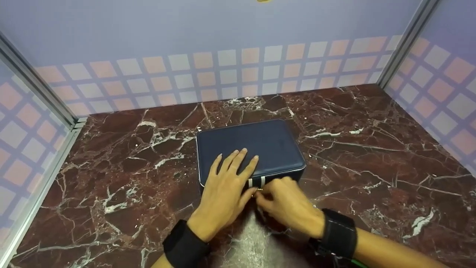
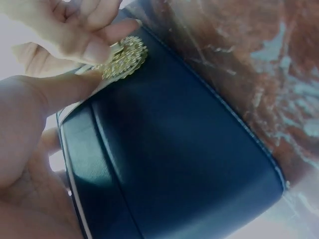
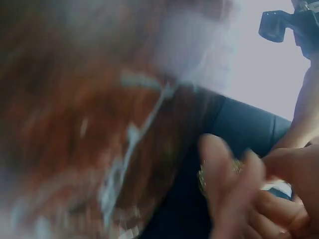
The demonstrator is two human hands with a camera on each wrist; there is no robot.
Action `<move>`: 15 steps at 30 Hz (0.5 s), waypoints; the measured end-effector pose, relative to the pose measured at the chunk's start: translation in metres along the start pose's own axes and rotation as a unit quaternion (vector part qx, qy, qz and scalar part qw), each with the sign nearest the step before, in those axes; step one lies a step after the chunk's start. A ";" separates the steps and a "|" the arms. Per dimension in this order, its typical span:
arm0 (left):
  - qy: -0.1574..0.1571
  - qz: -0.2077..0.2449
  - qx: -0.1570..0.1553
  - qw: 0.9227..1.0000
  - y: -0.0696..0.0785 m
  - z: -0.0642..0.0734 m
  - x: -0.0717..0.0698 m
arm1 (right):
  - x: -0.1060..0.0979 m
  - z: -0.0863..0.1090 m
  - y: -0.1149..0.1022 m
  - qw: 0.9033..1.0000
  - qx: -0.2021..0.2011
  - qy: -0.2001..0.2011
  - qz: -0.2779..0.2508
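Observation:
A dark blue box (image 1: 260, 143) with pale piping lies on the marbled table, its lid down. Across the near left part of the lid rests my left hand (image 1: 224, 188), fingers spread and thumb reaching down the front. My right hand (image 1: 288, 203) is at the middle of the front face, fingers bent. In the left wrist view, its thumb and a finger pinch the edge of a round, gold, beaded clasp (image 2: 130, 59), and the left thumb (image 2: 65, 92) lies right beside it. Right-hand fingers (image 3: 234, 194) blur in front of the clasp in the right wrist view.
The reddish-brown marbled tabletop (image 1: 372, 160) surrounds the box. Behind it stands a lilac panel (image 1: 223, 33) with pink and white squares, and similar panels flank both sides. Black bands (image 1: 338, 232) circle both wrists.

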State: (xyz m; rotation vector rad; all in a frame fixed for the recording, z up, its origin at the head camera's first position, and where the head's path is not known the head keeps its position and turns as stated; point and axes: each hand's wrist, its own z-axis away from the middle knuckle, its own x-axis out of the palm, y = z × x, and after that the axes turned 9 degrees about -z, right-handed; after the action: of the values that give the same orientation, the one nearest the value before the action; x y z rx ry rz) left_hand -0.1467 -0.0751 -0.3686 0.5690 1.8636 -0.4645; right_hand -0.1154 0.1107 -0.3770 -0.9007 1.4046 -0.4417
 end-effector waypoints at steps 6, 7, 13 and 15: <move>-0.003 0.132 -0.067 0.989 -0.023 -0.003 -0.013 | -0.040 0.002 0.004 0.995 0.002 0.084 -0.046; -0.004 0.143 -0.088 0.986 -0.029 -0.003 -0.015 | -0.046 0.001 0.006 0.993 -0.002 0.107 -0.048; -0.100 0.213 -0.251 0.939 -0.064 0.002 -0.022 | -0.064 -0.013 0.022 0.973 0.003 0.230 0.018; -0.129 0.233 -0.280 0.922 -0.070 0.004 -0.021 | -0.065 -0.017 0.029 0.976 0.026 0.213 0.026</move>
State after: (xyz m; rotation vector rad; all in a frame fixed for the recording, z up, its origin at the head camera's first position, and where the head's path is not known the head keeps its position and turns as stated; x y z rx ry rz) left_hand -0.1779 -0.1376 -0.3469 0.5035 1.4465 0.2982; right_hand -0.1490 0.1724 -0.3549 -0.7510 1.7927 -0.6556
